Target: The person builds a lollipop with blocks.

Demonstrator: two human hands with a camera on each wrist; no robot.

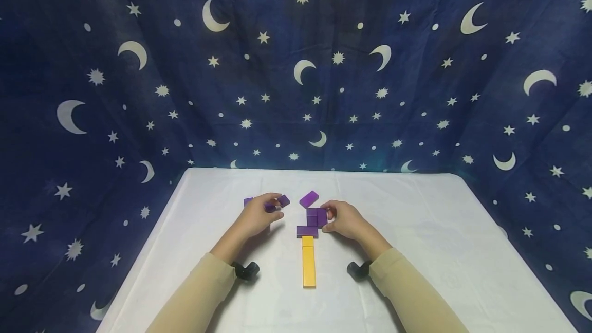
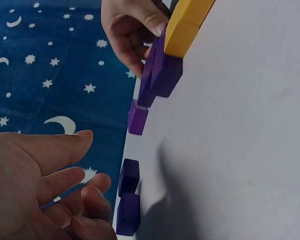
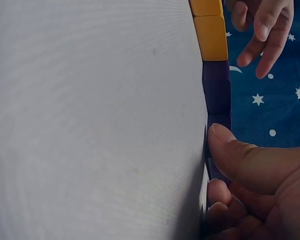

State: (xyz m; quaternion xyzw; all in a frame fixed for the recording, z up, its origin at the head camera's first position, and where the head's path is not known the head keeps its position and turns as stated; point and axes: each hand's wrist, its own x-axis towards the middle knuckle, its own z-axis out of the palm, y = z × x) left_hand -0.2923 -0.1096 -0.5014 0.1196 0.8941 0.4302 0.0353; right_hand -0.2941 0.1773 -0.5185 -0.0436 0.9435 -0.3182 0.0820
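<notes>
In the head view my right hand [image 1: 348,220] pinches a purple block [image 1: 322,218] between thumb and fingers, at the right side of another purple block [image 1: 312,217]. Just below these, a purple block [image 1: 303,232] lies crosswise at the top of a column of yellow blocks [image 1: 309,267]. My left hand [image 1: 253,219] hovers with loosely bent fingers over loose purple blocks; one dark purple block [image 1: 284,200] shows beyond its fingertips. Seen from the left wrist, the left fingers are apart from two purple blocks [image 2: 128,215] and hold nothing.
A brighter purple block [image 1: 309,199] lies slanted behind the arrangement. Another purple block [image 1: 248,201] sits partly hidden behind the left hand. All rest on a white-covered table [image 1: 402,204], with a dark blue star-and-moon cloth [image 1: 277,132] hanging at its back and sides.
</notes>
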